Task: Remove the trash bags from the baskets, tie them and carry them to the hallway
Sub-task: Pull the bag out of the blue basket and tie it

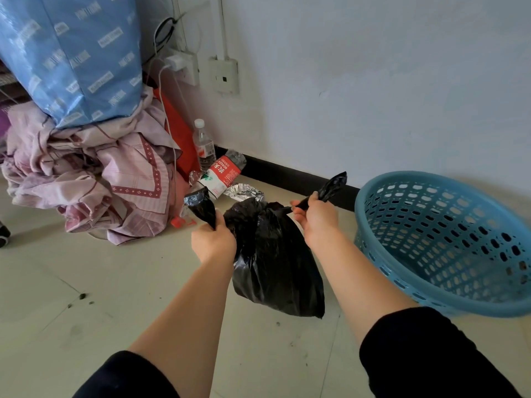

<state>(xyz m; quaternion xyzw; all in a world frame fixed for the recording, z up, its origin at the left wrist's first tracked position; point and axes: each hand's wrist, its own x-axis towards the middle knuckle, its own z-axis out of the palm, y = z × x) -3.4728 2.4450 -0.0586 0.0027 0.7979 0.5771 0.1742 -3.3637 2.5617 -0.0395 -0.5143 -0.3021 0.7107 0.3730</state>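
Note:
A black trash bag (275,262) sits on the tiled floor in the middle of the head view, its neck gathered at the top. My left hand (212,239) grips one twisted end of the bag, which sticks up to the left. My right hand (317,218) grips the other twisted end, which points up and right. The two ends are pulled apart over the bag. A blue perforated plastic basket (448,242) lies tilted on the floor at the right, with no bag inside it.
A heap of pink bedding (94,179) under a blue woven sack (71,56) fills the left. A water bottle (204,145), a red-and-white carton (219,175) and foil scraps lie by the white wall. Cables hang from wall sockets (184,67). Crumbs dot the floor.

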